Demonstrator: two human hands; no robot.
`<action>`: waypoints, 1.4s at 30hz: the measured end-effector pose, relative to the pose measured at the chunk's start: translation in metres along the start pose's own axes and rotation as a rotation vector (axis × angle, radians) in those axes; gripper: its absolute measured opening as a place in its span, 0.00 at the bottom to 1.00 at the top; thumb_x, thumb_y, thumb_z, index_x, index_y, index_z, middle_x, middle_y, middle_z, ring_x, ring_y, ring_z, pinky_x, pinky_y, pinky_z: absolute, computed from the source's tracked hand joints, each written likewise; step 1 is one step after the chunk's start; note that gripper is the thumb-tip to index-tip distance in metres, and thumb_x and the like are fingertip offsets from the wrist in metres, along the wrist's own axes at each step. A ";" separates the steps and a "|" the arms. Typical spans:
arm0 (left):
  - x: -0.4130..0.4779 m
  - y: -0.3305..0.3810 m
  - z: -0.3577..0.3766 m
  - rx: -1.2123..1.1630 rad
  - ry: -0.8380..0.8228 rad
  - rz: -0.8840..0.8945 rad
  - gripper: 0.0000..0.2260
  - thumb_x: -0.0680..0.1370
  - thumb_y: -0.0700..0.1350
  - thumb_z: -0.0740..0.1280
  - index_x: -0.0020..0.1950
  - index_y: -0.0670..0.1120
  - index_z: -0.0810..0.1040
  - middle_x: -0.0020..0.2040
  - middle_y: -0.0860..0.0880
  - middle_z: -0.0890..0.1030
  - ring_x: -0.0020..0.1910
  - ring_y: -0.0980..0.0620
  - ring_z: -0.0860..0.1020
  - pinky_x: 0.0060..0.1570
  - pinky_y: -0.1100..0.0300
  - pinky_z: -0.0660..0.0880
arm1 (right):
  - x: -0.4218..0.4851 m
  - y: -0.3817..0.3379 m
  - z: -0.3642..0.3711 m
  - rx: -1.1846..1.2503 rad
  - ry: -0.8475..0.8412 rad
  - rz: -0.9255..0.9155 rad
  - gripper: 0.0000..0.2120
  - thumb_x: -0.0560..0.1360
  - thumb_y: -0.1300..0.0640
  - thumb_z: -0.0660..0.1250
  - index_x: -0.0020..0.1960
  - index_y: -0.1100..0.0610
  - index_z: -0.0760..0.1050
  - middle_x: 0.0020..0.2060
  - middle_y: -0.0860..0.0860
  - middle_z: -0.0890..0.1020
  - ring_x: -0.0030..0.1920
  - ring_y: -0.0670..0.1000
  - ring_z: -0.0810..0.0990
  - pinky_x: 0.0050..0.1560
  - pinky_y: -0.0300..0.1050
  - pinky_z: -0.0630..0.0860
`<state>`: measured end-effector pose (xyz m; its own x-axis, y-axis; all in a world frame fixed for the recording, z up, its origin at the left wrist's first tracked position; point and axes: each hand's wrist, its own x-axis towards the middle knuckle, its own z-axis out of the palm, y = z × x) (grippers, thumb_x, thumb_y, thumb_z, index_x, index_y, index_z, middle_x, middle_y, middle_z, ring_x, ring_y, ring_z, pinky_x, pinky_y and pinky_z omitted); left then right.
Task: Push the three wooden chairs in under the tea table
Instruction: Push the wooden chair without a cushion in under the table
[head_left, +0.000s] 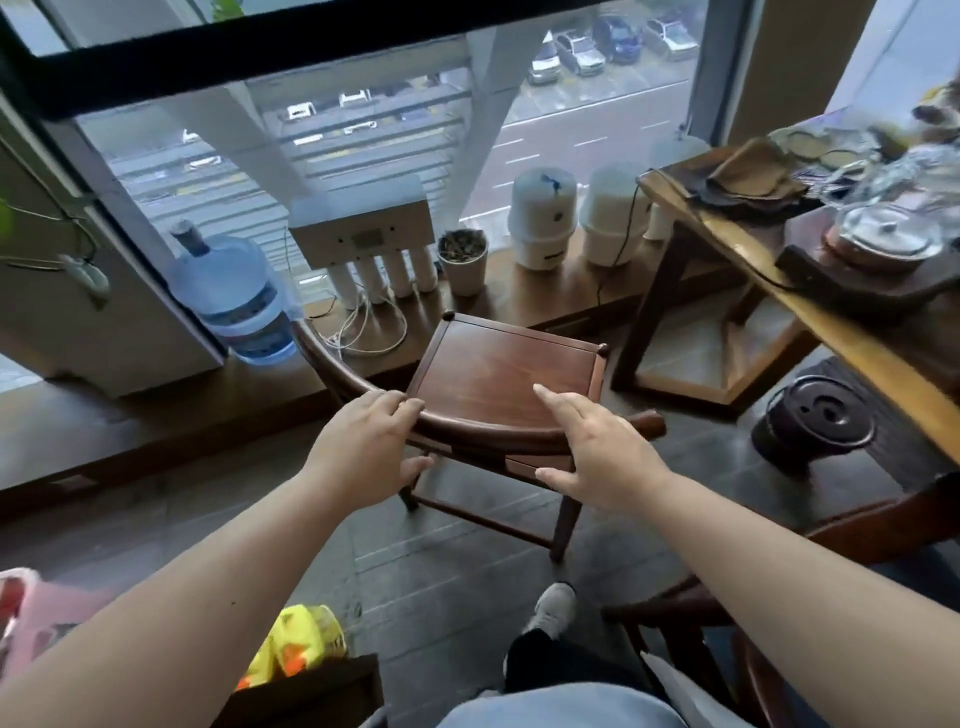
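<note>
A dark wooden chair (498, 374) with a square seat and a curved back rail stands in the middle of the floor, left of the tea table (737, 244). My left hand (363, 441) is wrapped around the curved back rail. My right hand (597, 447) hovers just over the rail's right part with fingers spread, holding nothing. A second wooden chair (857, 535) shows partly at the lower right, near the table's edge. The table's top carries a kettle and cloths.
A low wooden ledge (545, 291) under the window holds a water bottle (234, 296), a filter unit (369, 234), a plant pot (462, 260) and white tanks (543, 218). A dark round stand (815, 415) sits on the floor under the table. Bags lie at lower left.
</note>
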<state>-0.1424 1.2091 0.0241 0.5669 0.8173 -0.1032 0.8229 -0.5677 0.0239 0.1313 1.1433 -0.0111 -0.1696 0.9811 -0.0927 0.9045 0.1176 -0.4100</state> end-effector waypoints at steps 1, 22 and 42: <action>0.009 -0.007 0.004 0.056 -0.050 0.018 0.34 0.72 0.60 0.70 0.73 0.44 0.68 0.69 0.42 0.73 0.69 0.42 0.68 0.71 0.48 0.64 | 0.013 0.005 0.002 0.022 -0.019 0.004 0.45 0.71 0.41 0.72 0.78 0.47 0.50 0.71 0.51 0.68 0.67 0.55 0.69 0.65 0.55 0.70; 0.118 -0.091 0.064 0.191 -0.489 0.269 0.34 0.69 0.64 0.65 0.73 0.55 0.62 0.65 0.51 0.75 0.63 0.46 0.73 0.59 0.49 0.71 | 0.105 0.012 0.020 -0.081 -0.742 0.120 0.20 0.68 0.35 0.68 0.52 0.47 0.74 0.42 0.45 0.78 0.43 0.52 0.76 0.41 0.47 0.73; 0.132 -0.095 0.057 0.253 -0.554 0.505 0.08 0.71 0.51 0.63 0.46 0.49 0.73 0.41 0.51 0.81 0.37 0.45 0.80 0.35 0.56 0.70 | 0.136 -0.019 0.023 0.042 -0.974 0.429 0.12 0.62 0.54 0.73 0.45 0.56 0.82 0.35 0.50 0.82 0.35 0.52 0.81 0.32 0.46 0.76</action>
<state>-0.1474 1.3651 -0.0486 0.7126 0.3246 -0.6220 0.4000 -0.9163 -0.0199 0.0818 1.2704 -0.0368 -0.0965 0.3913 -0.9152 0.9519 -0.2325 -0.1998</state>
